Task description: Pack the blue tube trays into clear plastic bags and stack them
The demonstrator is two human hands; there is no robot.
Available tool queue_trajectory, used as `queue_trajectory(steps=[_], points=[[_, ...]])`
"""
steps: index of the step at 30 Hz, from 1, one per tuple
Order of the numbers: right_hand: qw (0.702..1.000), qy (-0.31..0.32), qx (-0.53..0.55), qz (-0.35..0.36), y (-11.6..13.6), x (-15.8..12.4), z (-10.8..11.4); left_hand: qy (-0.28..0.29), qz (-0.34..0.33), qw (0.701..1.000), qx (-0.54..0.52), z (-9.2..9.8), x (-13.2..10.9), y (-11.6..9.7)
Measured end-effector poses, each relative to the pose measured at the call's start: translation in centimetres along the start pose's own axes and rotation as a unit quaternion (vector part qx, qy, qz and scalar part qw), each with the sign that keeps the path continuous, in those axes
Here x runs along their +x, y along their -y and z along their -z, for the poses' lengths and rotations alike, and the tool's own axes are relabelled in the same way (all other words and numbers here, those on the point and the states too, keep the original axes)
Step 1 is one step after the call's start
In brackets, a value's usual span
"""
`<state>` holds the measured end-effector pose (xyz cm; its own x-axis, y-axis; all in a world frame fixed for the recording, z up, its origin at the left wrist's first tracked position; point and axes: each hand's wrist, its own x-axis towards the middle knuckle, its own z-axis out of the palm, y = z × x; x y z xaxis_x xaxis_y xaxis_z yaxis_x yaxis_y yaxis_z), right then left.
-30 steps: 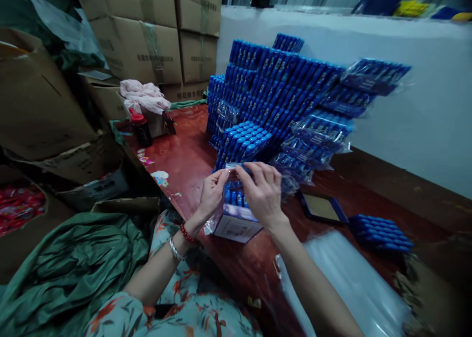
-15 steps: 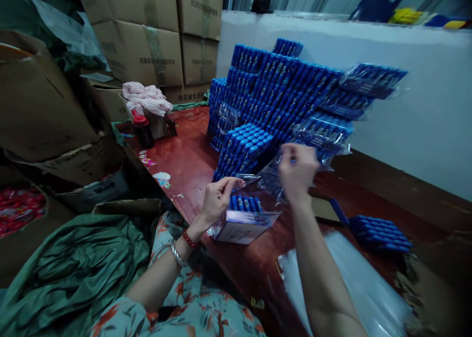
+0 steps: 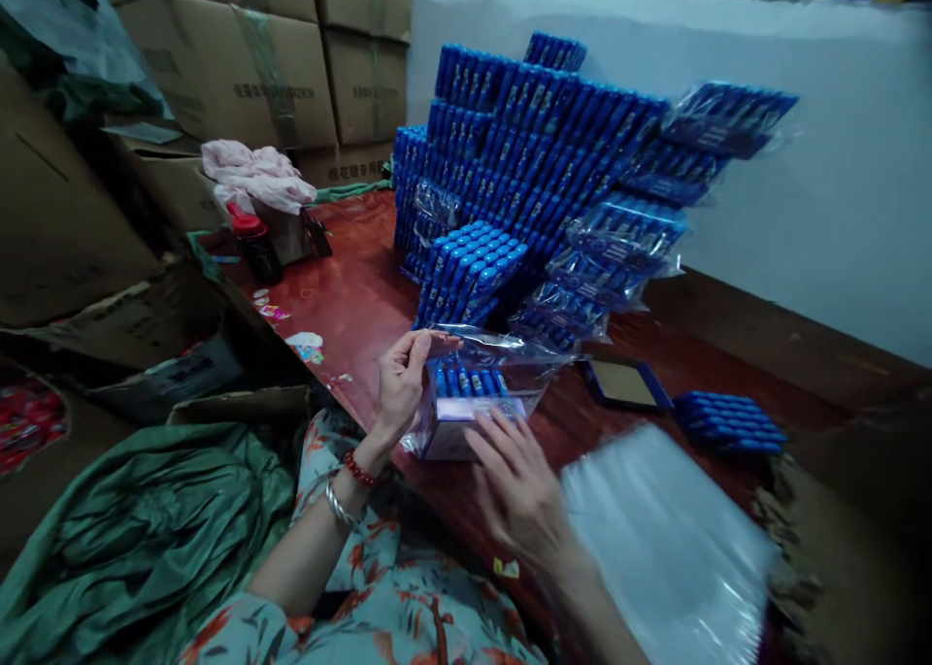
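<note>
A clear plastic bag (image 3: pixel 510 354) surrounds a small box (image 3: pixel 449 438) near the table's front edge. Blue packets (image 3: pixel 472 382) stand in a row inside it. My left hand (image 3: pixel 400 382) pinches the bag's edge at the box's left side. My right hand (image 3: pixel 520 485) has its fingers stretched out against the front right of the box, slightly blurred. Behind the bag rises a block of stacked blue packets (image 3: pixel 466 267). Bagged sets of blue packets (image 3: pixel 564 311) lie just to its right.
A tall wall of blue packets (image 3: pixel 539 141) fills the back. At right lie an open tray (image 3: pixel 622 383), a blue packet stack (image 3: pixel 728 422) and a pile of clear bags (image 3: pixel 670 539). A red-capped bottle (image 3: pixel 254 248) stands at left, near cartons (image 3: pixel 240 83).
My right hand has come down from beside the bagged packets to the front of the box, its fingers opening out. My left hand still pinches the bag. The view has shifted slightly.
</note>
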<state>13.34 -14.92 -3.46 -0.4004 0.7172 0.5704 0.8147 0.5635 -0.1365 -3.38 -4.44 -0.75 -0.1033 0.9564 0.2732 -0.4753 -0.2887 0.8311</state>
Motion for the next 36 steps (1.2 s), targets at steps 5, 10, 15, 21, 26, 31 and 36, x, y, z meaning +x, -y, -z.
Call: queue_trajectory(steps=[5, 10, 15, 21, 26, 31, 36], points=[[0.993, 0.025, -0.093, -0.071, 0.7, 1.4, -6.0, 0.078, -0.036, 0.983, 0.161, 0.9, -3.3, -0.1], [0.995, -0.002, -0.042, -0.089, -0.3, 1.7, -6.9, 0.189, -0.156, 0.929, 0.277, 2.5, -7.4, 1.8], [0.981, -0.074, 0.165, -0.074, -2.1, 0.1, -6.2, 0.283, -0.298, 0.879, 0.243, 3.3, -8.2, 3.9], [0.805, -0.337, 0.345, -0.346, -4.3, 0.4, -3.9, 0.345, -0.359, 0.812, 0.304, 4.1, -7.7, 4.3], [0.791, -0.214, 0.389, -0.420, -5.3, 3.7, -0.2, 0.393, -0.422, 0.741, 0.344, 4.5, -7.6, 4.2], [0.779, -0.204, 0.380, -0.455, -4.1, 2.1, -1.4, 0.403, -0.394, 0.740, 0.368, 5.9, -8.0, 2.9], [0.746, -0.259, 0.354, -0.501, -4.2, -2.7, -7.2, 0.449, -0.346, 0.735, 0.372, 8.4, -7.8, 2.7]])
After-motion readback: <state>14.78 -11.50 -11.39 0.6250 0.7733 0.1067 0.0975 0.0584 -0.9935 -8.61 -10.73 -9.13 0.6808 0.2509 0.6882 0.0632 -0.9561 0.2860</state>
